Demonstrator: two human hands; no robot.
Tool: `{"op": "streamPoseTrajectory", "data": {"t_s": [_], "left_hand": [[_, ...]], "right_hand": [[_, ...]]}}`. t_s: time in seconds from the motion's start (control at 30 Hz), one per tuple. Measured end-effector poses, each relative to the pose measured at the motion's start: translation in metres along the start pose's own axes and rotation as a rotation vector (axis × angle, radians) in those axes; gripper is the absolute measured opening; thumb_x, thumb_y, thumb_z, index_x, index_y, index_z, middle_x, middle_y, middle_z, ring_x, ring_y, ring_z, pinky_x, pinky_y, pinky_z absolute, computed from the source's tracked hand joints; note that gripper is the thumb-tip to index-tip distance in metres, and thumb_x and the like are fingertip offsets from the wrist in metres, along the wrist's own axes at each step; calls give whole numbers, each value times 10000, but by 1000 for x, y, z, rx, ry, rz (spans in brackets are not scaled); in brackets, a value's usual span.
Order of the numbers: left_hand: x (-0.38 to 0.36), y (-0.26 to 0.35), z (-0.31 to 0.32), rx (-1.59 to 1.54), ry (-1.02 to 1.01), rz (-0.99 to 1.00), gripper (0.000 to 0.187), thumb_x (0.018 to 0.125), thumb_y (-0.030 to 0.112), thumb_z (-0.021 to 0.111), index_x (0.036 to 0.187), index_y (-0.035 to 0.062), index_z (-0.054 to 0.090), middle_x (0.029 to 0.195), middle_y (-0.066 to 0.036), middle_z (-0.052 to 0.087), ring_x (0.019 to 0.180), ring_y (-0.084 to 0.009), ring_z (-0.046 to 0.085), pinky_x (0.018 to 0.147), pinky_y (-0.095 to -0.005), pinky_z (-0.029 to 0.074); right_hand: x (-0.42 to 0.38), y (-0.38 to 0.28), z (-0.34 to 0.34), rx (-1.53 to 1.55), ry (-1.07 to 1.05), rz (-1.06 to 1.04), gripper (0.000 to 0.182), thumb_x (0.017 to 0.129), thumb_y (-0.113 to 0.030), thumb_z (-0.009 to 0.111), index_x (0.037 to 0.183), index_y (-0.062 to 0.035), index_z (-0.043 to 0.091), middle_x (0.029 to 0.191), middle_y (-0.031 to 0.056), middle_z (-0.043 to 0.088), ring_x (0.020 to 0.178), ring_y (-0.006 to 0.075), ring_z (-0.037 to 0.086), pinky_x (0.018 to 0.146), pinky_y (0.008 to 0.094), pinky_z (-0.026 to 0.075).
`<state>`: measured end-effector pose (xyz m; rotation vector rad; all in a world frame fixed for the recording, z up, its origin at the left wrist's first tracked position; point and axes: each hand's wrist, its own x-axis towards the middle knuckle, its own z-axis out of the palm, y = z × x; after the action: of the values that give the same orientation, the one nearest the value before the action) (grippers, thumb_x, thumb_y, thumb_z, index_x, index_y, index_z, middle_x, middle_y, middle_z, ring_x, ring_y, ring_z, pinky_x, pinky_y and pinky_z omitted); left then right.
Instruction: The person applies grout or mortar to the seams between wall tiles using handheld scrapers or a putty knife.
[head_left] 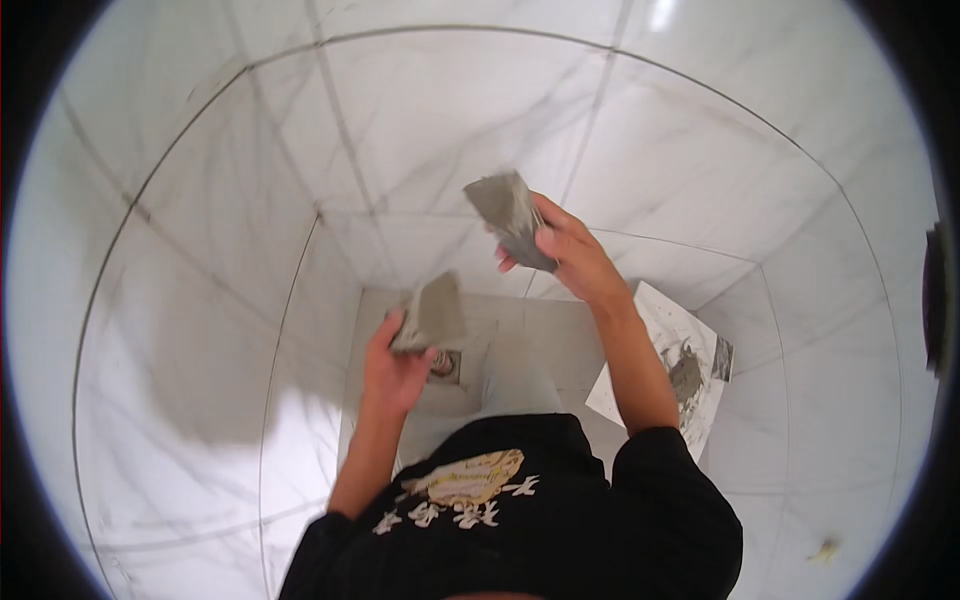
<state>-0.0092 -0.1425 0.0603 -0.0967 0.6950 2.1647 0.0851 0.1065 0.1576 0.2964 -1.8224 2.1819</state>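
Low in front of my body, my left hand (398,365) is closed round a grey, paste-coated scraper (434,312), its broad blade pointing up. Higher and to the right, my right hand (565,245) grips a second scraper (505,205), whose blade carries grey paste and tilts up to the left. The two tools are apart, and neither touches the marbled tile wall (450,120). Both blades look slightly blurred.
A white board (650,320) with a heap of grey paste (686,375) lies at the right, partly behind my right forearm. A square drain opening (447,368) is in the floor by my left hand. Tiled walls stand on both sides.
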Motion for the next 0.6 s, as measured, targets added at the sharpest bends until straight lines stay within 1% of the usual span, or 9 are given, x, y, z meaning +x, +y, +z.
{"op": "streamPoseTrajectory", "data": {"t_s": [0.03,0.1,0.13,0.27,0.33,0.37,0.43,0.5,0.6], "left_hand": [[5,4,6,21,-48,0,277,968,257,543,1190,101,598,1116,-12,670,1007,-165,651,758,-315,551],[12,12,25,53,-135,13,298,975,250,534,1199,62,590,1103,-40,675,943,-155,673,727,-297,584],[12,15,31,42,-122,20,298,975,250,534,1199,62,590,1103,-40,675,943,-155,673,727,-297,584],[19,19,41,206,-178,130,337,987,255,515,1205,5,574,1066,-78,684,888,-148,690,726,-292,610],[22,23,45,272,-173,177,350,993,263,508,1204,-9,571,1056,-85,686,889,-151,692,737,-298,613],[22,26,50,243,-188,228,350,995,267,506,1202,-7,572,1062,-85,685,895,-153,691,740,-298,612],[25,29,60,226,-205,278,350,997,272,504,1200,-6,573,1068,-86,684,900,-155,691,743,-298,611],[31,28,71,318,-112,443,354,997,282,513,1197,-4,572,1066,-81,684,899,-160,691,751,-306,611],[39,30,73,496,-123,339,338,979,272,543,1165,-7,588,1063,-77,681,906,-160,686,760,-329,613]], "right_hand": [[-5,3,7,23,-34,34,644,923,-329,607,1457,-42,391,1218,162,560,968,257,594,828,376,510],[-12,-3,16,-539,-175,-200,634,891,-305,660,1427,-40,451,1283,161,503,1145,255,496,930,365,437],[-14,-3,17,-658,-211,-197,624,859,-276,706,1397,-40,496,1295,163,474,1195,265,450,948,367,410],[-22,0,-6,-961,-190,-243,592,866,-254,701,1391,-57,510,1278,156,477,1145,254,483,912,343,428],[-26,-4,-20,-1150,-116,41,635,849,-203,715,1415,-42,476,1281,151,478,1141,273,499,898,382,439],[-32,6,-31,-1140,-111,33,635,849,-203,715,1415,-42,476,1281,151,478,1141,273,499,898,382,439],[-41,28,-43,-684,139,190,636,825,-200,733,1395,-47,497,1289,174,469,1115,289,515,840,384,469],[-45,28,-37,-747,121,91,627,819,-187,732,1390,-62,504,1283,181,472,1115,302,514,860,392,466],[-65,-8,0,-955,135,-145,609,800,-149,728,1372,-107,524,1266,202,481,1116,342,511,921,416,458]]}}
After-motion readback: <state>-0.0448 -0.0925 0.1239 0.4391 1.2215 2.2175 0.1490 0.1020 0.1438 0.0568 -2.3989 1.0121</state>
